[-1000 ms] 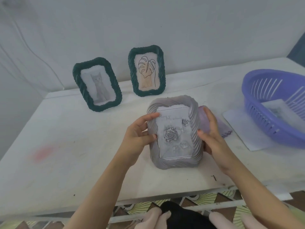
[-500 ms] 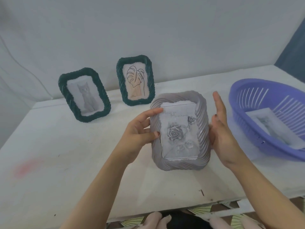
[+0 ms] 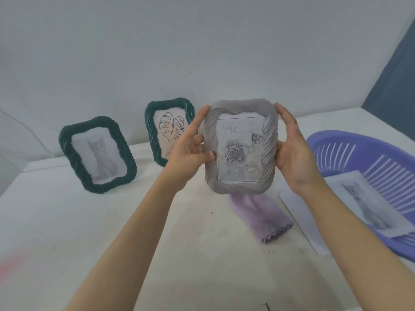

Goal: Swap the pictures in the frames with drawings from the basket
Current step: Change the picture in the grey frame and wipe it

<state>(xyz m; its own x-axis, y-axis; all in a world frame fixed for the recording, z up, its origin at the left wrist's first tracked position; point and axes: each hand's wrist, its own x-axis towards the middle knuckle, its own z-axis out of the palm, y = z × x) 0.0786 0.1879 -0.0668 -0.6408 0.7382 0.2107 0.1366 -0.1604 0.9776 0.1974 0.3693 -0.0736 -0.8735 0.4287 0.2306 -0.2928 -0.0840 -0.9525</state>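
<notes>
Fingers (image 3: 197,124) clamped round both long sides of the pale grey twisted-rim plastic picture frame (image 3: 269,140), held upright in the air between them, above the white tabletop (image 3: 112,232). Left hand (image 3: 188,151): thumb pressed on the front rim, index stretched to the top corner. Right hand (image 3: 294,153): thumb along the right edge, other fingers hidden behind. Inside the frame, grey rose drawing (image 3: 238,151). Partly behind the left fingers, dark green frame with leaf drawing (image 3: 170,103); further left, dark green frame with cat picture (image 3: 98,187), both standing. Right of the right fingers, lilac slotted plastic basket (image 3: 350,136) holding a cat drawing on white paper (image 3: 368,209). Below the fingers, lilac cloth (image 3: 265,216) on the tabletop.
</notes>
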